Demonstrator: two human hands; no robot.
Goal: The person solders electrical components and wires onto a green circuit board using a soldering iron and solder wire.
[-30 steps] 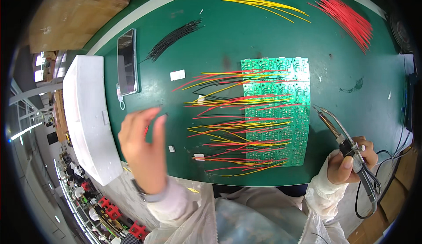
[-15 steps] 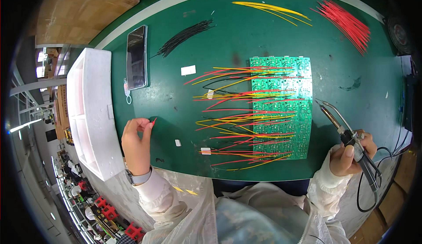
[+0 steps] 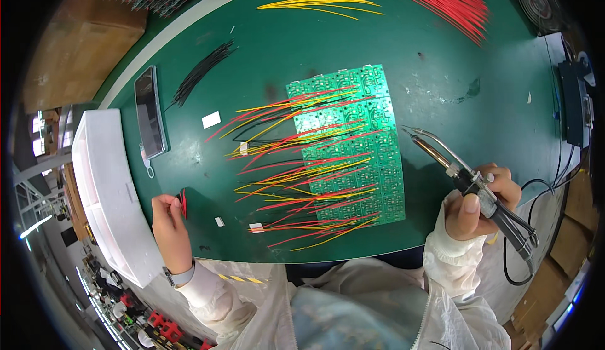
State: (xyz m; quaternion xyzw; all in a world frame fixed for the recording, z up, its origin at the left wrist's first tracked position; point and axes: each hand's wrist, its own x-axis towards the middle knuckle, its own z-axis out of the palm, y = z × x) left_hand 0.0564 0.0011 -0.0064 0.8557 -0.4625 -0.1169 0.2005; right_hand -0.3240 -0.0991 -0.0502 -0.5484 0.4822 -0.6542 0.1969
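Note:
Between the thumb and fingertips of my left hand (image 3: 171, 233) are a few short red wires (image 3: 183, 204), pinched above the table's near left side. My right hand (image 3: 474, 214) is wrapped round a soldering iron (image 3: 450, 168) with a thin metal tube running along it. The iron's tip points up and left, just beside the right edge of a panel of green circuit boards (image 3: 389, 161). Several rows of red, yellow and black wires (image 3: 283, 139) lie over the panel, their loose ends spreading left across the green table.
Far across the table are bundles of black wires (image 3: 200, 73), yellow wires (image 3: 315, 3) and red wires (image 3: 441, 3). A phone (image 3: 149, 110) and a white compartmented tray (image 3: 126, 205) are at left. A fan (image 3: 539, 6) and dark box (image 3: 572, 107) stand at right, near the iron's cable.
The whole view has shifted and tilted, so the table's things appear further left. The red wires in my left hand now stand more upright in view. My right hand keeps hold of the soldering iron.

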